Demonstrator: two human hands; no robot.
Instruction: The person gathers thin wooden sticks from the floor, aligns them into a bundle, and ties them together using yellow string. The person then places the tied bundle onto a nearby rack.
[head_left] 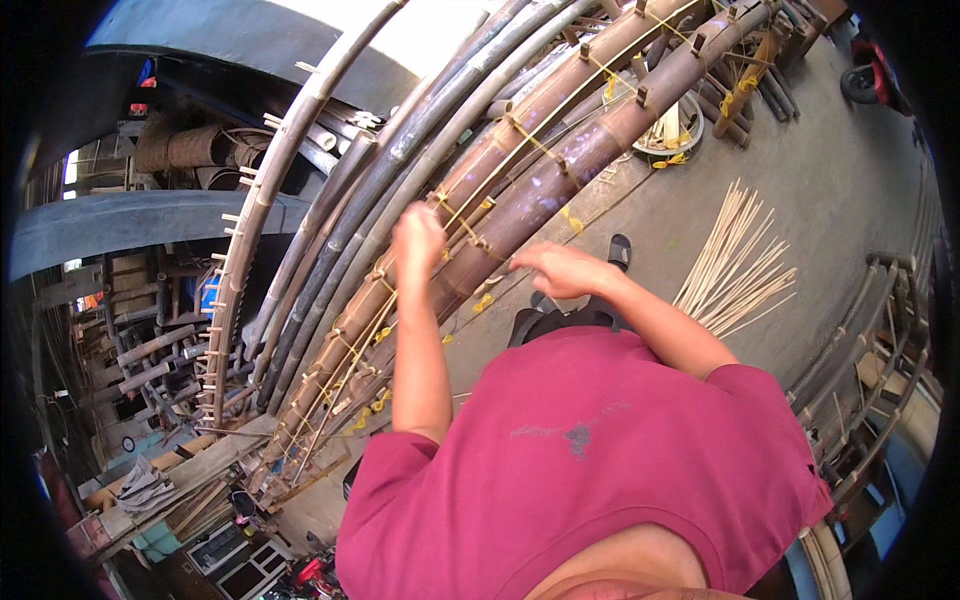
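Two forearms reach out over the lashed bamboo poles (520, 190). The left hand (417, 240) is raised, its grip curled shut on a thin cord (455, 215). The right hand (560, 268) hovers flat, grip open, holding nothing.

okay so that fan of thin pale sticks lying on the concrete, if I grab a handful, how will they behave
The thin pale sticks look like slim splints, so probably very light and somewhat bendy. They lie loose and fanned on the concrete floor, unbound, so a handful would likely splay or slip apart. Being so thin, they may snap if bent hard.
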